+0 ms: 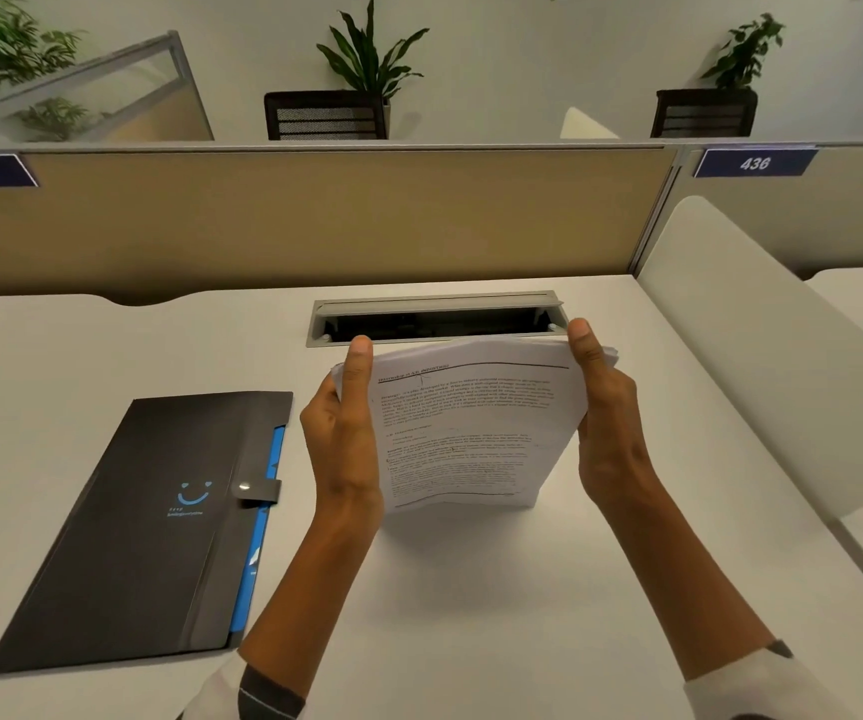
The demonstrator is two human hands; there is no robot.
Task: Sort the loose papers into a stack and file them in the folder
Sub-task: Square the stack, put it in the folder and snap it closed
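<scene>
A thick stack of printed white papers (471, 433) stands upright on its lower edge on the white desk (471, 589), text side towards me. My left hand (343, 433) grips the stack's left side with the thumb on the front. The stack's right side is held by my right hand (603, 413), thumb at the top corner. A black folder (143, 532) with a blue smiley logo lies flat and closed to the left, its snap tab fastened and blue inner dividers showing along its right edge.
A grey cable tray (434, 317) with its lid open is set into the desk just behind the papers. A tan partition (289, 220) closes the far edge. A white divider panel (762, 356) rises on the right.
</scene>
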